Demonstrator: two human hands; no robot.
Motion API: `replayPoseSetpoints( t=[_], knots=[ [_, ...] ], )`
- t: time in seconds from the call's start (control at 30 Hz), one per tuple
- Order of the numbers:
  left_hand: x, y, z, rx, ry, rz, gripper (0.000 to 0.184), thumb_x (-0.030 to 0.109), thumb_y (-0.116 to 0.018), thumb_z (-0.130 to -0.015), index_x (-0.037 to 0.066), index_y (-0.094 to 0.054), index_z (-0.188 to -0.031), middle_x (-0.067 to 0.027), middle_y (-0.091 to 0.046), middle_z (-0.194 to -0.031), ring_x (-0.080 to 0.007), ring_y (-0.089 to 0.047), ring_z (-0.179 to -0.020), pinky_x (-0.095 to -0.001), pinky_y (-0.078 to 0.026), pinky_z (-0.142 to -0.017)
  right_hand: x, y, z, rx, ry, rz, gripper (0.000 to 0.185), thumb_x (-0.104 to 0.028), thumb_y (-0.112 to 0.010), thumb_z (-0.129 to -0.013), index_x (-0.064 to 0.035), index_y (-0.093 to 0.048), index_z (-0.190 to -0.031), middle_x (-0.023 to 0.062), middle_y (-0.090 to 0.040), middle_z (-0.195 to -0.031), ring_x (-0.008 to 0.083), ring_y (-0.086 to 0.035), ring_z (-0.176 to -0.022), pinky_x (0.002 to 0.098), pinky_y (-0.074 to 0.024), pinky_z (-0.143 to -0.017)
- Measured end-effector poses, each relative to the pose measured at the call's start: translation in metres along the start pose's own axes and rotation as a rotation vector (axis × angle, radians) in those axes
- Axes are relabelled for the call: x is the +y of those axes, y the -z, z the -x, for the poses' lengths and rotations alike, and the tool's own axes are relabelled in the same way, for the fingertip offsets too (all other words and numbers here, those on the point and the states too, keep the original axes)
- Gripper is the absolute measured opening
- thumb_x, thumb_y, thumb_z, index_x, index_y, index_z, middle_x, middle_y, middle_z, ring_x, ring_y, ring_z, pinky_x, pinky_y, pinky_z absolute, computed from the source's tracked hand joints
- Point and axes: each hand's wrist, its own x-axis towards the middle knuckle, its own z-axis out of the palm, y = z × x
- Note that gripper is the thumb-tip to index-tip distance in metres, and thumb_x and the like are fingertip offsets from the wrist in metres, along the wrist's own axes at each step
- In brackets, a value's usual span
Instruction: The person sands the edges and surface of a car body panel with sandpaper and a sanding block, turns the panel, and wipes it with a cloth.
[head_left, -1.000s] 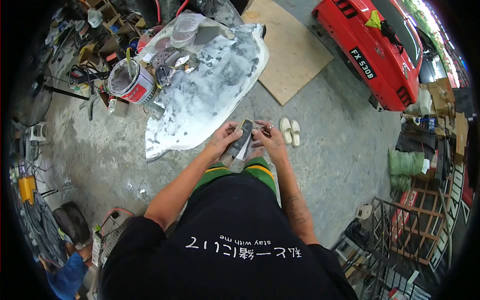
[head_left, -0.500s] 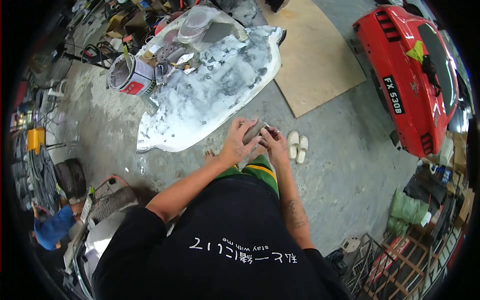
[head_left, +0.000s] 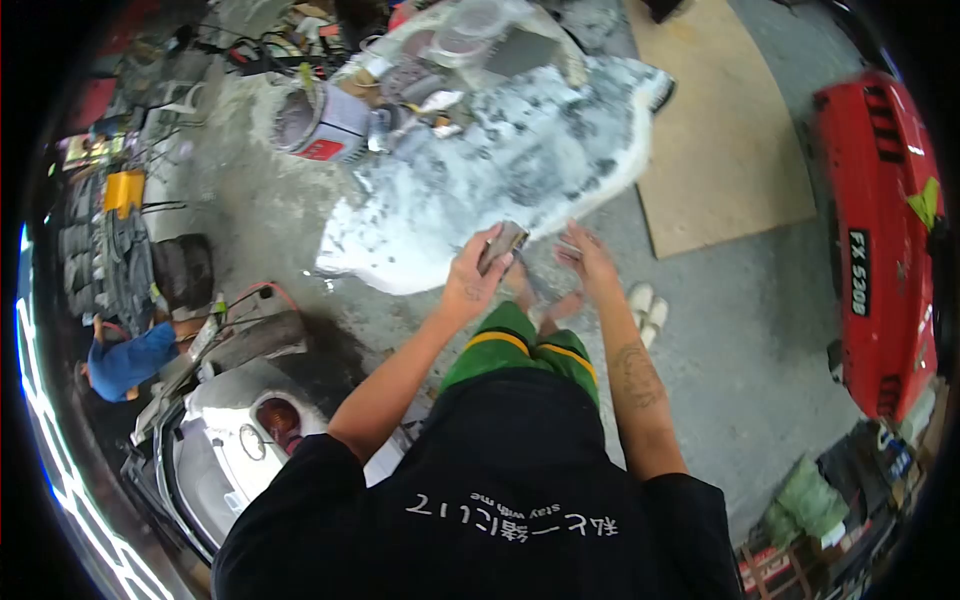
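My left hand (head_left: 474, 277) is wrapped round a small grey-brown block (head_left: 503, 247), held near the lower edge of a large white panel (head_left: 440, 215) with grey patches. To the right of the block, my right hand (head_left: 588, 257) is apart from it, with fingers spread and nothing visible in them. The panel lies in front of me, and plastic lids (head_left: 468, 30) and small items rest on its far part.
A bucket (head_left: 325, 125) stands left of the panel. A brown board (head_left: 720, 130) lies on the right, before a red car body (head_left: 880, 250). Pale slippers (head_left: 648, 312) are on the floor. A person in blue (head_left: 130, 362) is at far left, near a grey car (head_left: 225, 440).
My right hand has come off the block and moved right, its fingers opening. The block stays in my left hand. The view has turned left, so the panel and red car appear farther right.
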Motion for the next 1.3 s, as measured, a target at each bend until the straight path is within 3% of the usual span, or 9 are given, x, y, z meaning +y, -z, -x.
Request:
replayPoseSetpoints(
  t=[0.17, 0.27, 0.47, 0.57, 0.87, 1.03, 1.1, 1.2, 1.3],
  knots=[
    [-0.025, 0.059, 0.007, 0.06, 0.052, -0.024, 0.044, 0.014, -0.067, -0.094, 0.004, -0.052, -0.134, -0.0156, -0.063, -0.089, -0.0187, -0.058, -0.077, -0.0334, -0.049, -0.07, 0.012, -0.018, -0.034, -0.077, -0.054, -0.145, 0.055, -0.027, -0.064, -0.094, 0.0044, -0.043, -0.134, 0.0206, -0.055, -0.125, 0.0324, -0.061, -0.109, 0.0422, -0.0565, -0.088],
    [-0.069, 0.088, 0.004, 0.147, 0.056, 0.05, 0.045, 0.014, -0.067, -0.093, 0.005, -0.051, -0.135, -0.0158, -0.065, -0.093, -0.0198, -0.062, -0.083, -0.0333, -0.051, -0.076, 0.018, -0.017, -0.034, 0.017, 0.155, -0.1, 0.042, -0.01, -0.055, -0.094, 0.0094, -0.042, -0.128, 0.0235, -0.056, -0.12, 0.0344, -0.065, -0.101, 0.0415, -0.062, -0.081],
    [-0.11, 0.13, 0.02, 0.238, 0.128, 0.146, 0.047, 0.016, -0.067, -0.094, 0.002, -0.05, -0.136, -0.0136, -0.068, -0.105, -0.0179, -0.065, -0.091, -0.032, -0.052, -0.08, 0.001, -0.005, 0.027, 0.117, 0.113, -0.004, 0.033, -0.013, -0.057, -0.094, 0.0085, -0.048, -0.118, 0.0202, -0.062, -0.111, 0.0311, -0.067, -0.096, 0.042, -0.062, -0.08],
    [-0.121, 0.138, 0.021, 0.281, 0.183, 0.048, 0.047, 0.017, -0.067, -0.094, 0.002, -0.051, -0.135, -0.009, -0.063, -0.089, -0.0148, -0.06, -0.078, -0.03, -0.05, -0.071, -0.006, -0.022, 0.058, 0.143, 0.093, 0.049, 0.031, -0.014, -0.057, -0.095, 0.0087, -0.052, -0.115, 0.0191, -0.064, -0.107, 0.0303, -0.068, -0.094, 0.0416, -0.0621, -0.079],
    [-0.083, 0.122, 0.023, 0.441, 0.231, 0.128, 0.043, 0.016, -0.063, -0.097, 0.0, -0.05, -0.134, -0.0072, -0.061, -0.089, -0.0142, -0.056, -0.077, -0.0288, -0.048, -0.07, -0.008, -0.012, 0.086, 0.117, -0.083, 0.091, 0.038, -0.019, -0.059, -0.098, 0.0126, -0.05, -0.117, 0.0177, -0.063, -0.109, 0.0285, -0.068, -0.097, 0.0381, -0.0623, -0.08],
    [-0.073, 0.107, 0.036, 0.41, 0.299, 0.084, 0.045, 0.018, -0.064, -0.097, 0.001, -0.049, -0.136, -0.0137, -0.066, -0.105, -0.0163, -0.063, -0.094, -0.0284, -0.051, -0.084, -0.003, -0.004, 0.074, 0.003, -0.052, 0.097, 0.04, -0.021, -0.06, -0.099, 0.0126, -0.049, -0.119, 0.0184, -0.062, -0.111, 0.0263, -0.067, -0.095, 0.0359, -0.062, -0.081],
    [-0.059, 0.104, 0.035, 0.447, 0.273, 0.099, 0.045, 0.019, -0.065, -0.096, 0.002, -0.05, -0.135, -0.0111, -0.065, -0.097, -0.0148, -0.061, -0.085, -0.0283, -0.05, -0.077, -0.005, -0.007, 0.064, 0.028, -0.019, 0.045, 0.043, -0.021, -0.061, -0.099, 0.0133, -0.047, -0.122, 0.0177, -0.062, -0.111, 0.025, -0.067, -0.096, 0.0353, -0.0617, -0.082],
    [-0.044, 0.1, 0.034, 0.448, 0.282, 0.091, 0.045, 0.019, -0.064, -0.095, 0.001, -0.05, -0.134, -0.0057, -0.058, -0.08, -0.0121, -0.051, -0.07, -0.0285, -0.044, -0.064, 0.007, -0.004, 0.036, -0.034, -0.036, 0.001, 0.047, -0.023, -0.062, -0.099, 0.005, -0.044, -0.132, 0.0146, -0.061, -0.116, 0.0248, -0.065, -0.098, 0.038, -0.0605, -0.085],
    [-0.032, 0.101, 0.038, 0.474, 0.233, 0.069, 0.046, 0.019, -0.064, -0.095, 0.001, -0.049, -0.135, -0.0062, -0.059, -0.081, -0.0123, -0.053, -0.071, -0.0289, -0.045, -0.065, 0.024, -0.013, 0.013, -0.097, -0.058, -0.079, 0.046, -0.023, -0.063, -0.098, -0.0035, -0.043, -0.135, 0.012, -0.06, -0.119, 0.0261, -0.065, -0.098, 0.0409, -0.0596, -0.086]
  ],
)
